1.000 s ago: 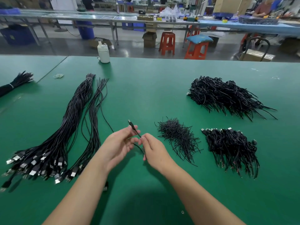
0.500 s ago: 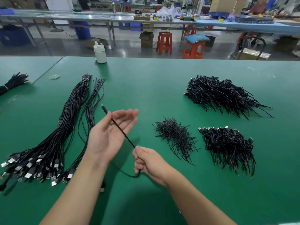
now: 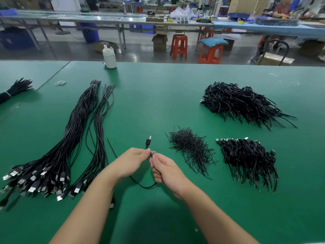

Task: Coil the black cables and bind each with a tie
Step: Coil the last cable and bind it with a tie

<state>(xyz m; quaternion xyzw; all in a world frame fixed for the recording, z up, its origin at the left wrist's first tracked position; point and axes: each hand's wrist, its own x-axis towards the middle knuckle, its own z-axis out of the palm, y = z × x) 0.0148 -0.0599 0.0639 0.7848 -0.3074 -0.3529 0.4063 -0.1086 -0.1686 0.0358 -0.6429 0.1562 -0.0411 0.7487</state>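
Six entries, largest first, as I read them from my remote seat:

Bench [image 3: 158, 95]: green surface carrying everything below.

Uncoiled cables [image 3: 58, 152]: two long black bundles at my left, plugs fanned toward the near edge; stock not yet worked.

Coiled cables [image 3: 246, 103]: two heaps on the right, one far and one near [image 3: 246, 159]; I judge these finished.

Ties [image 3: 191, 150]: loose black heap between the hands and the near coiled pile.

Left hand [image 3: 131, 162]: fingertips pinched together on the cable just below its plug.

Right hand [image 3: 166, 170]: fingers curled, clamped on the same cable directly beside the left fingertips.

Cable in hand [image 3: 148, 144]: plug stands up above the left fingertips; a slack loop hangs under both hands, the tail trailing away left across the bench.

Step, my judgement: the first turn of a coil is being set.

Risk: the trailing tail lies near the uncoiled bundles and could snag a neighbour as it is drawn in.

Risk: with only fingertip hold, a springy loop could slip and open before a tie is fetched.
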